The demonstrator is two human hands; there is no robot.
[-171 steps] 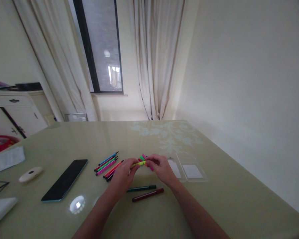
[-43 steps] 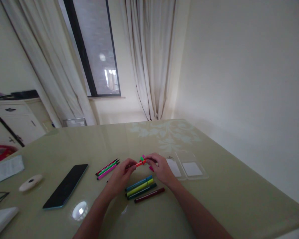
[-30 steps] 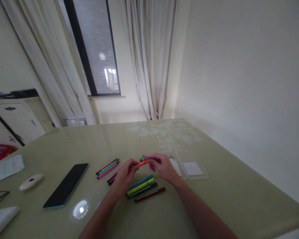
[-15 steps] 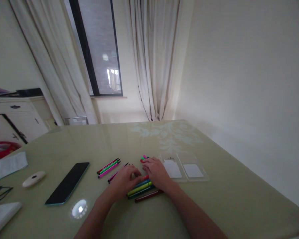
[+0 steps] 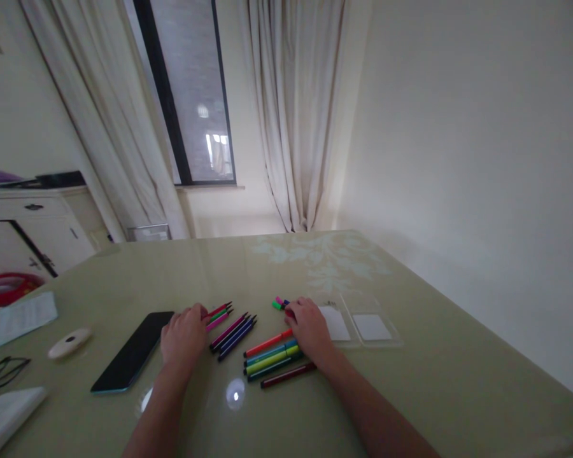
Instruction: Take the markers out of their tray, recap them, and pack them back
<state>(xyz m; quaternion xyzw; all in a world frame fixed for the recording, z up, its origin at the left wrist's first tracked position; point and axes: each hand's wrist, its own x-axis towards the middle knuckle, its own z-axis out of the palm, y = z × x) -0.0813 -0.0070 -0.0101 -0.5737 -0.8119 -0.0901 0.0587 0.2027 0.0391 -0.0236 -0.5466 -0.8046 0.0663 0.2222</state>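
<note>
At the left of the pens, my left hand (image 5: 185, 332) is closed at the blunt end of an uncapped red felt-tip pen (image 5: 218, 310). A green and a pink felt-tip pen (image 5: 218, 321) lie right beside it, partly behind the fingers. My right hand (image 5: 310, 327) has its fingers curled down on a small red pen cap (image 5: 289, 313), mostly hidden. Green, pink and dark caps (image 5: 279, 303) lie just past those fingertips. Between the hands rest uncapped purple and blue pens (image 5: 233, 335). Several capped pens (image 5: 270, 360), orange to dark red, run under my right wrist.
An open clear plastic case (image 5: 395, 342) with white cards lies right of my right hand. On the left are a phone (image 5: 131, 353), a white oval object (image 5: 69, 343), glasses (image 5: 4, 374) and a white box (image 5: 9, 416). A wall borders the table's right side.
My left hand has moved left, from the middle pens to the red, green and pink pens, uncovering purple and blue pens. My right hand stays near the caps, shifted slightly right.
</note>
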